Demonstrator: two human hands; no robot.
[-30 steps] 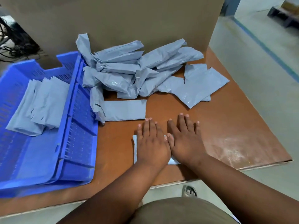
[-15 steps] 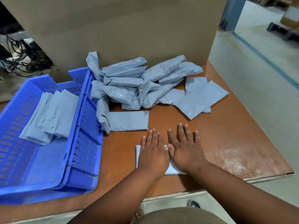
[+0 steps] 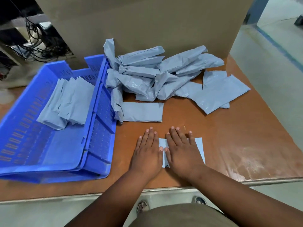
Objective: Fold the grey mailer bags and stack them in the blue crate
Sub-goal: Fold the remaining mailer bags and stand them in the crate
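A small folded grey mailer bag (image 3: 199, 147) lies flat near the table's front edge. My left hand (image 3: 147, 153) and my right hand (image 3: 182, 151) press on it side by side, fingers straight, thumbs almost touching; most of the bag is hidden under them. Behind them is a heap of crumpled grey mailer bags (image 3: 147, 74), with one folded bag (image 3: 142, 111) lying flat in front of the heap. The blue crate (image 3: 98, 136) stands at the left and holds a stack of folded grey bags (image 3: 68, 102).
A large cardboard box (image 3: 147, 22) stands behind the heap. The brown table's front edge (image 3: 270, 179) runs just below my wrists and its right edge drops to the floor. Tangled cables (image 3: 41, 43) hang at the far left.
My hands have slid apart and to the left on the folded bag, so its right part now shows beside my right hand. The camera has tilted up a little.
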